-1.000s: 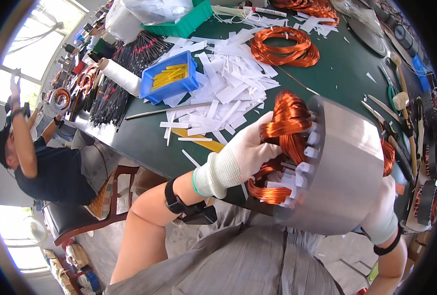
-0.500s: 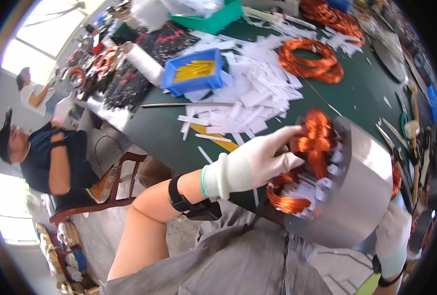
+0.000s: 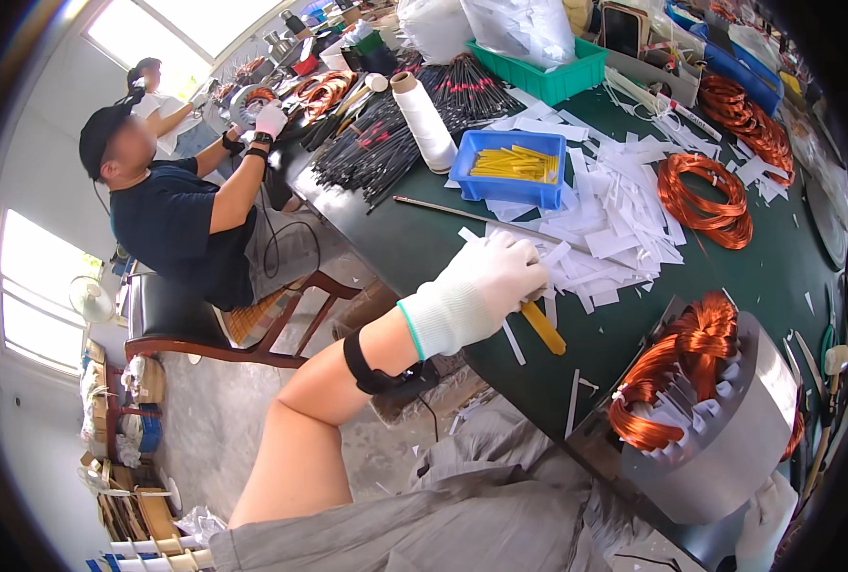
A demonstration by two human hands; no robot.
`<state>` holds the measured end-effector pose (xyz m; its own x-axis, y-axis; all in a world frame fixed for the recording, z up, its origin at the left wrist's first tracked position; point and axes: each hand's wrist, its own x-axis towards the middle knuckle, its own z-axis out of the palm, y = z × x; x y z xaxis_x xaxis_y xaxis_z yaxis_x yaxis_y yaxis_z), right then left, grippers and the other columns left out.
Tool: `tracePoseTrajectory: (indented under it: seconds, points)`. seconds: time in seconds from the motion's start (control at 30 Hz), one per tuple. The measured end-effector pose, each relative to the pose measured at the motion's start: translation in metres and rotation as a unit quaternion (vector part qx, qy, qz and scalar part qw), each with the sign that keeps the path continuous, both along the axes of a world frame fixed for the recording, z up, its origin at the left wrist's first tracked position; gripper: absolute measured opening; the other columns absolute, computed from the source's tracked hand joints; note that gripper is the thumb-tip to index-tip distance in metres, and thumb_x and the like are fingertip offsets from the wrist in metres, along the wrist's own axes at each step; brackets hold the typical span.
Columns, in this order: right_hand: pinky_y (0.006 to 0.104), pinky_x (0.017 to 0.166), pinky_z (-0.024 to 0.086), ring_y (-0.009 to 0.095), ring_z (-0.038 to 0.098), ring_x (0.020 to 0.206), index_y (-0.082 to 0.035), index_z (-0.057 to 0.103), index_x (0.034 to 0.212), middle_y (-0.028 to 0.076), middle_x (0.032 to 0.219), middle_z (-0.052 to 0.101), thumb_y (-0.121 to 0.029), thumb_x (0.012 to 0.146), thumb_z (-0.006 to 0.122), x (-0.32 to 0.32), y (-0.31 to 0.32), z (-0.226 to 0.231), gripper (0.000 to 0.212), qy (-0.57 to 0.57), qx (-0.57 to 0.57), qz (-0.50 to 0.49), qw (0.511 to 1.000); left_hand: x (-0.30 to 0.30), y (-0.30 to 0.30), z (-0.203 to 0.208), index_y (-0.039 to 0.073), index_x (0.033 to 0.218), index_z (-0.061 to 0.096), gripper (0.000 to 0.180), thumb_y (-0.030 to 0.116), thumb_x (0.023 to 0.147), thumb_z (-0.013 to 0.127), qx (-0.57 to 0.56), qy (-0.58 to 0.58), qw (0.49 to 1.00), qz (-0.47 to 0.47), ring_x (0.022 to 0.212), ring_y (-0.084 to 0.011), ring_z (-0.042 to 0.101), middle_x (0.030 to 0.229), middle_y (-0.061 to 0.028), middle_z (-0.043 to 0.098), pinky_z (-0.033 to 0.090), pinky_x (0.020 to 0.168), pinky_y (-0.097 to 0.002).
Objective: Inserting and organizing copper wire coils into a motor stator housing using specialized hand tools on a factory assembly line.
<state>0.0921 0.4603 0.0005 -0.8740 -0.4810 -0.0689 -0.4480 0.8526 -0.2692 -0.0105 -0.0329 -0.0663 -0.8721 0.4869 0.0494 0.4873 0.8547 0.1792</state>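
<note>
A motor stator [image 3: 720, 458] with a grey steel shell lies on its side at the table's near right edge. Orange copper coils [image 3: 682, 372] and white paper slot liners [image 3: 686, 419] stick out of its end facing me. My gloved left hand [image 3: 496, 276] is over the near edge of the paper pile, away from the stator. Its fingers are curled round a flat yellow strip [image 3: 545, 331], whose rounded end shows below them. My gloved right hand [image 3: 767, 522] is against the lower right of the stator's shell; its fingers are mostly hidden and blurred.
Beyond my left hand are a thin rod [image 3: 443, 208], white paper strips [image 3: 624, 210] and a blue tray [image 3: 510, 191] of yellow pieces. Copper wire coils [image 3: 705, 200] lie right of them; scissors [image 3: 829, 334] at the right edge. A co-worker [image 3: 181, 200] sits at left.
My left hand has left the copper coils and moved left onto the yellow strip. My view has shifted, so the table things appear further right. My right hand has stayed by the stator.
</note>
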Motion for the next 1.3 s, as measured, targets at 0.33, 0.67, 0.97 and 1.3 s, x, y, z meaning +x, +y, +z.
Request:
tracePoseTrajectory:
  seconds: [0.33,0.67,0.97,1.3]
  points:
    - [0.0473,0.082,0.053,0.044,0.063,0.089,-0.003,0.068,0.126,0.025,0.102,0.066,-0.001,0.088,0.056,0.005,-0.016,0.003,0.04,0.029,0.002,-0.004,1.0,-0.011,0.033,0.009,0.012,0.098,0.063,0.02,0.007,0.08,0.069,0.075,0.146,0.986,-0.035,0.094,-0.027,0.062,0.089,-0.0054,0.063,0.043,0.092,-0.0428]
    - [0.0393,0.06,0.044,0.027,0.056,0.063,-0.009,0.076,0.104,0.008,0.076,0.063,-0.001,0.076,0.059,0.004,-0.058,0.01,0.034,0.155,0.054,-0.034,0.986,-0.002,0.045,0.022,0.009,0.118,0.064,0.018,0.015,0.102,0.06,0.639,-0.085,0.744,0.177,0.1,-0.0232,0.066,0.109,-0.0063,0.069,0.052,0.089,-0.036]
    - [0.0358,0.048,0.034,0.022,0.042,0.049,-0.034,0.076,0.119,0.002,0.06,0.03,-0.023,0.072,0.065,0.02,-0.078,0.019,0.05,0.146,0.163,-0.102,0.971,0.045,0.039,-0.029,0.012,0.13,0.054,0.026,0.02,0.105,0.055,0.775,-0.376,0.478,0.173,0.113,-0.0172,0.06,0.128,-0.0027,0.061,0.051,0.093,-0.0378]
    - [0.0322,0.047,0.034,0.019,0.044,0.049,-0.024,0.075,0.12,0.003,0.061,0.041,-0.006,0.071,0.061,0.02,-0.014,0.012,0.054,0.076,-0.027,-0.101,0.992,0.074,0.057,-0.016,0.011,0.13,0.054,0.027,0.018,0.104,0.057,0.617,-0.397,0.666,0.134,0.111,-0.0162,0.06,0.125,-0.0022,0.062,0.051,0.093,-0.0365]
